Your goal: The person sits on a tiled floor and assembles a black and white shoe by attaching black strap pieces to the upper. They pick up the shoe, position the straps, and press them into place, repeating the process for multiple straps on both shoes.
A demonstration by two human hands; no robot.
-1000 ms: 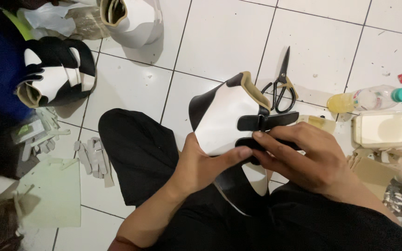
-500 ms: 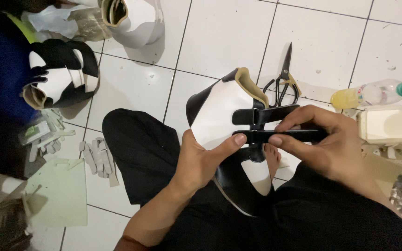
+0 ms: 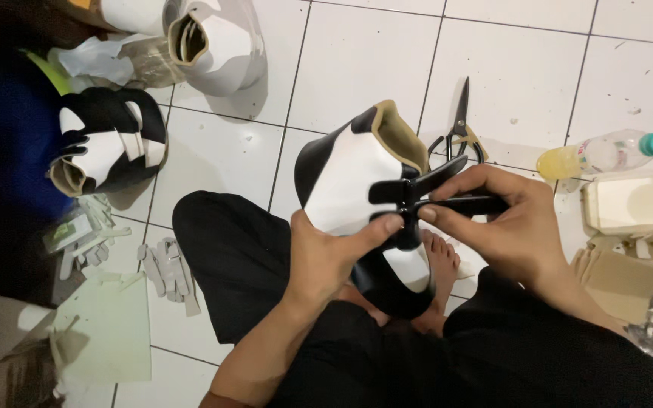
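White tiled floor [image 3: 357, 60] (dark grout lines) carries scissors [image 3: 459, 125] at upper centre, a capped bottle [image 3: 606, 153] at right, grey strips [image 3: 166, 273] and a pale green sheet [image 3: 111, 332] at lower left.

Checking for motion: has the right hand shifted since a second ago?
Yes. The right hand has moved up the view toward the scissors, its fingers now pinching a black strap.

A black-and-white shoe upper [image 3: 360, 189] with a tan lining at its opening is held above the lap, its opening turned toward twelve o'clock and its black lower edge toward six o'clock. The white panel faces up. Black straps [image 3: 417, 193] are laid across it toward three o'clock, where they are pinched; how many straps there are cannot be told for certain, as they overlap.
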